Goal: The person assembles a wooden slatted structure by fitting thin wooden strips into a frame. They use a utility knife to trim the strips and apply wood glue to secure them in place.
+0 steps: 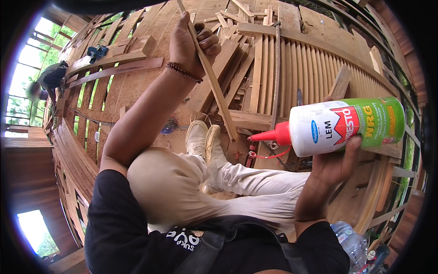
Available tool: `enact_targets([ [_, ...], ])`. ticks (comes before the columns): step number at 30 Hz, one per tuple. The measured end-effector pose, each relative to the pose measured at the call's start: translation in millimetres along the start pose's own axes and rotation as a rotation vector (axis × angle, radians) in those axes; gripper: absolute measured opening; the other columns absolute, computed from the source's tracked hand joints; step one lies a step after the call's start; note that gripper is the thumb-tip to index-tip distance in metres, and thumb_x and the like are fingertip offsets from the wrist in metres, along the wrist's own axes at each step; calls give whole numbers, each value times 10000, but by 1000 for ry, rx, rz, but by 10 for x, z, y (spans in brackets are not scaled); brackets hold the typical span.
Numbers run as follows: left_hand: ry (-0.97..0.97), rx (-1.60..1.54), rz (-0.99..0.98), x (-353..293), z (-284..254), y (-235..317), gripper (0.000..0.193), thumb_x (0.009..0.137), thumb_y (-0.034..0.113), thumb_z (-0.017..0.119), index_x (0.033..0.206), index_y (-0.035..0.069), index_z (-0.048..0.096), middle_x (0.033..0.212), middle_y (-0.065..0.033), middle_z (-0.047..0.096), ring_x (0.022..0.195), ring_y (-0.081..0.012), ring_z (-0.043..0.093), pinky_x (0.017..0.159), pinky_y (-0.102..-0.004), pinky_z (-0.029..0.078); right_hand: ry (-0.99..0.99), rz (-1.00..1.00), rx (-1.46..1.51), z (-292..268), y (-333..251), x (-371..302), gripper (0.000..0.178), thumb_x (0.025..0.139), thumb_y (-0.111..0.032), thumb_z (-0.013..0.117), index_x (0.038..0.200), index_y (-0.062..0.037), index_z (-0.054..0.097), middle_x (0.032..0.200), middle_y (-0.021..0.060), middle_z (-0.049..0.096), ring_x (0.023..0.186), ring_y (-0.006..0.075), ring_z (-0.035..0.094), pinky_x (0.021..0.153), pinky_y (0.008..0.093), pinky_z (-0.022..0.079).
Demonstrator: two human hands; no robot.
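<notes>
A thin wooden strip (213, 84) slants down in front of me, its upper part gripped by the closed fingers of my left hand (191, 48), raised, with a beaded bracelet at the wrist. My right hand (336, 162) is wrapped round a large white and green glue bottle (315, 130), which lies on its side in the air. Its red nozzle (264, 136) points left toward the strip's lower end, with a small gap between them. The red cap strap (273, 156) hangs below. Part of my right hand is hidden behind the bottle.
A slatted wooden panel (315, 64) lies ahead on the right, with a long metal bar (276, 77) across it. Loose offcuts (228, 20) are heaped beyond. Another person (54, 75) bends at far left near a blue tool (96, 53). Clear plastic bottles (351, 242) stand at lower right.
</notes>
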State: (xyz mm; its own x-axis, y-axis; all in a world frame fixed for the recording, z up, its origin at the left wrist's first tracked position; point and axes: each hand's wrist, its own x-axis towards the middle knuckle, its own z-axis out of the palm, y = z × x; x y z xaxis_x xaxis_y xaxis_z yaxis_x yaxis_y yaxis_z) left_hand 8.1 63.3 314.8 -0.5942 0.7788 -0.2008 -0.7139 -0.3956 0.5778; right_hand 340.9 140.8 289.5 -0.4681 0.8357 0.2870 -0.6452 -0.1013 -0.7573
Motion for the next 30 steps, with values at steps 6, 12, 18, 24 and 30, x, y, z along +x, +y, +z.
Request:
enact_targets([
  [6, -196, -148, -78, 32, -68, -21, 370, 1051, 414, 452, 854, 100, 447, 633, 11, 363, 474, -116, 376, 444, -273, 306, -38, 103, 113, 69, 51, -36, 777, 1000, -435, 629, 1553, 17, 322, 1490, 274, 472, 1430, 446, 431, 1177, 622, 374],
  [12, -329, -188, -115, 49, -108, -37, 372, 1050, 380, 471, 863, 59, 476, 659, -6, 378, 512, -127, 390, 483, -279, 327, -60, 134, 101, 129, 80, -43, 782, 995, -461, 632, 1550, 3, 333, 1497, 254, 479, 1433, 443, 431, 1179, 615, 374],
  [18, -199, -171, -93, 28, 1, -52, 350, 1033, 410, 452, 862, 106, 453, 619, 17, 358, 465, -111, 369, 429, -267, 294, -57, 120, 74, 64, 101, -25, 783, 992, -453, 637, 1543, 15, 337, 1475, 282, 490, 1413, 435, 464, 1167, 599, 396],
  [24, -210, -193, -99, 26, 7, -57, 364, 1031, 421, 449, 880, 90, 461, 628, 12, 363, 467, -115, 368, 430, -274, 289, -69, 88, 66, 92, 87, 4, 762, 980, -400, 642, 1526, 40, 343, 1435, 303, 509, 1356, 426, 519, 1133, 567, 442],
  [30, -400, -214, -166, 46, 9, -11, 384, 1060, 409, 413, 962, 44, 480, 676, 4, 385, 497, -116, 376, 465, -274, 302, -48, -38, -84, 132, 119, 45, 666, 933, -237, 646, 1457, 86, 390, 1299, 269, 604, 1165, 375, 663, 1012, 509, 558],
])
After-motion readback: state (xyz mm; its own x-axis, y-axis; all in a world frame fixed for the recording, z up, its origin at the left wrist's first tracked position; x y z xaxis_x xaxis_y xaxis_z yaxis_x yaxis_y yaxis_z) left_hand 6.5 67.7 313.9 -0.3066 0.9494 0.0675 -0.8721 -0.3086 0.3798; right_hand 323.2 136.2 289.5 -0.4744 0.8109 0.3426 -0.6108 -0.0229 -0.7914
